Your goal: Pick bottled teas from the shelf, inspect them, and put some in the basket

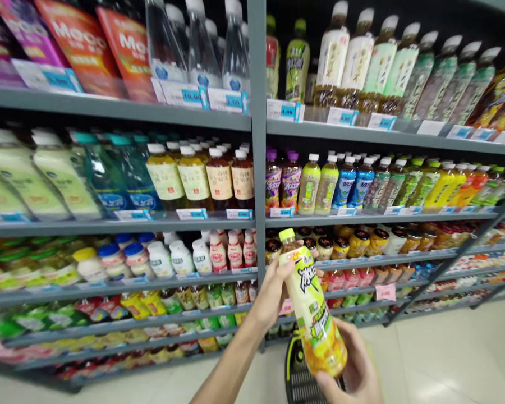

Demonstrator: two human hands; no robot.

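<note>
A plastic drink bottle (313, 308) with a yellow-green cap and a pale green and yellow label is held in front of me, tilted, its cap up and to the left. My left hand (275, 286) grips it near the neck, thumb across the label's top. Round the base, my right hand (353, 365) is closed from the right and below. Part of the bottle's back is hidden by my fingers. Beyond it, on the upper right shelf, stands a similar green-capped bottle (297, 64).
Grey shelves (258, 168) full of bottled drinks stretch across the view, with price tags (284, 110) along their edges. Below the held bottle, a black basket (303, 387) with yellow-green trim stands on the pale tiled floor (437, 359). A pink tag (386, 292) hangs at a lower right shelf.
</note>
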